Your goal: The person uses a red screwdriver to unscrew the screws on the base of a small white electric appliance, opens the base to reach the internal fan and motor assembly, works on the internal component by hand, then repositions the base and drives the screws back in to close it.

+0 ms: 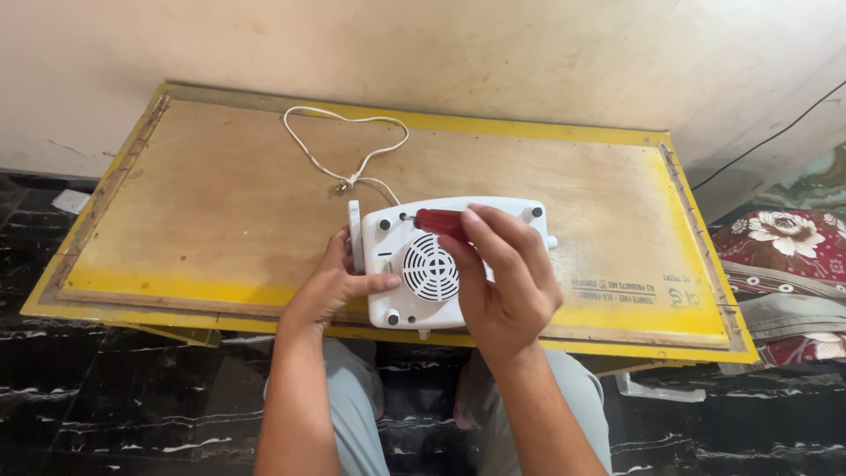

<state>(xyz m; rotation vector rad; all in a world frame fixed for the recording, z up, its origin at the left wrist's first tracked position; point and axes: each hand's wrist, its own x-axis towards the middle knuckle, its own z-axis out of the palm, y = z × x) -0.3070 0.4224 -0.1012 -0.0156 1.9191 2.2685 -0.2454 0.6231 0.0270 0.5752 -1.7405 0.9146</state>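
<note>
A white appliance (520, 211) lies upside down on a low wooden table (220, 211), its round vent grille (430, 266) and black rubber feet facing up. My left hand (330, 286) steadies the appliance's left side, thumb resting on the base. My right hand (504, 278) holds a red-handled screwdriver (438, 220) lying nearly flat, its tip pointing left at a spot near the top left foot. The appliance's white cord (339, 167) loops away across the table toward the wall.
The table has a yellow border (617, 319) and stands against a pale wall. Black marbled floor lies around it. A floral cushion or bedding (789, 251) sits at the right, with a dark cable on the wall above it. My knees are under the table's near edge.
</note>
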